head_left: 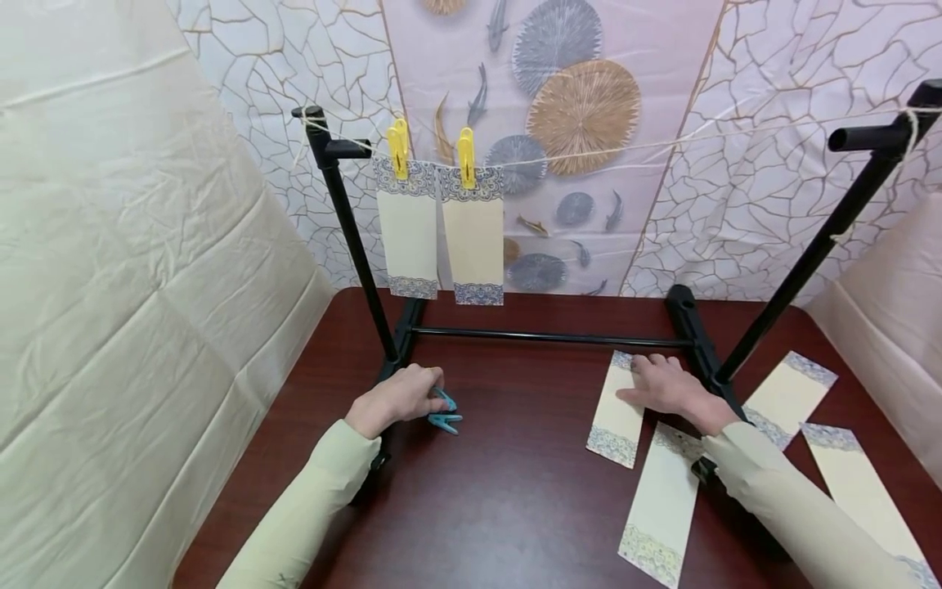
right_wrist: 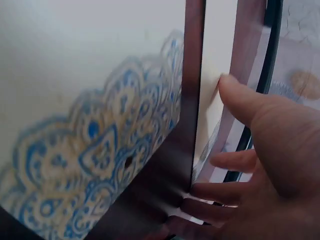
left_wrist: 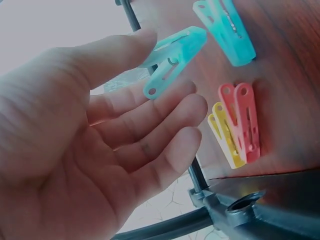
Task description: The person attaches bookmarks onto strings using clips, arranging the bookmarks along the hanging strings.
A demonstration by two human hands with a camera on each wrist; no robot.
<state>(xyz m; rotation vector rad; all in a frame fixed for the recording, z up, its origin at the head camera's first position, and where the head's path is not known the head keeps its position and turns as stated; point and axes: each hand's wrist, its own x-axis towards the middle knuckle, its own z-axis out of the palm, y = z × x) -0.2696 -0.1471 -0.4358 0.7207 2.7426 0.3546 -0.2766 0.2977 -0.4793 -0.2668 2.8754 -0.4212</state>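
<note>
My left hand pinches a blue clothespin between the thumb and index finger, low over the left side of the table. Another blue clothespin lies on the table beside it. Close by are a red clothespin and a yellow clothespin. On the right, my right hand is over the far end of a cream paper card with patterned ends. In the right wrist view its thumb touches the card and its other fingers spread near the card's edge.
Two cards hang from a string by yellow clothespins, between black stand posts. A card lies nearest my right forearm; two more cards lie farther right. A black crossbar spans the table's back.
</note>
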